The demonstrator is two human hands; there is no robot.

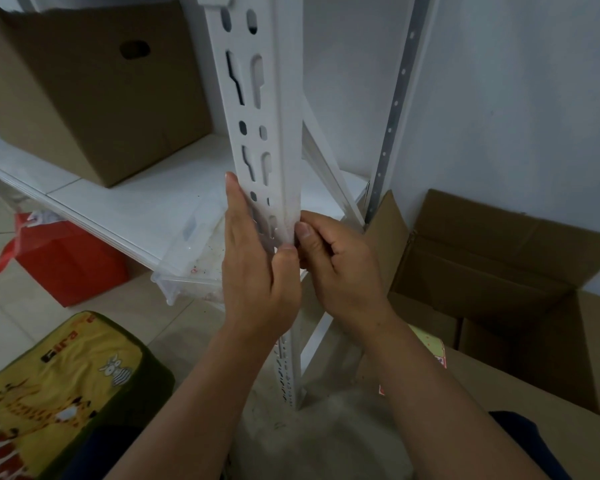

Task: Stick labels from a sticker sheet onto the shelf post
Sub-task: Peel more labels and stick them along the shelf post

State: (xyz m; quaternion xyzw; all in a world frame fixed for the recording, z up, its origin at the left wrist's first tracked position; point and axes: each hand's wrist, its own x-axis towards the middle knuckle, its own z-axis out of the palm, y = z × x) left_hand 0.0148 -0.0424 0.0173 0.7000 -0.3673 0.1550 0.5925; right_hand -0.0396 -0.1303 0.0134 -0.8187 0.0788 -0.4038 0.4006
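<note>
The white slotted shelf post (278,109) runs upright through the middle of the view. Against its front face lies a translucent label (270,233), blurring the slots under it. My left hand (257,282) lies flat along the post's left side, fingers up, with its thumb pressing the label's lower edge. My right hand (343,268) is curled at the post's right corner, its thumb and forefinger pinching the label's right edge. A yellow sticker sheet (432,348) with a pink edge lies on a cardboard box, partly hidden behind my right forearm.
A closed cardboard box (94,91) stands on the white shelf (146,209). A clear plastic bin (191,268) and a red bag (66,261) sit below it. An open cardboard box (499,265) is at the right, and a yellow cushion (59,386) at the lower left.
</note>
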